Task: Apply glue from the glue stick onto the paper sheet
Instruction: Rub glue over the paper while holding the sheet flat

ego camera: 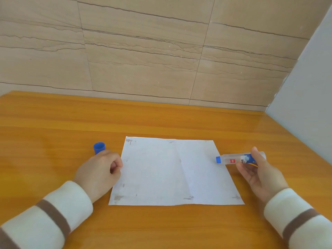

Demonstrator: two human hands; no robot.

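Now paper [172, 171] flat mid-table [53, 123], bare wood round every edge. Right hand [258, 173] grips glue stick [237, 158] off right edge. Left hand [100, 169] curled empty at left edge; cap [99, 147] just behind.

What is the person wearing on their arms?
Both arms wear thick, fuzzy white sleeves with wide brown stripes across them. The left sleeve shows one stripe near the cuff and another at the picture's edge; the right sleeve shows one. The cuffs are white. The left hand and right hand are bare, without gloves.
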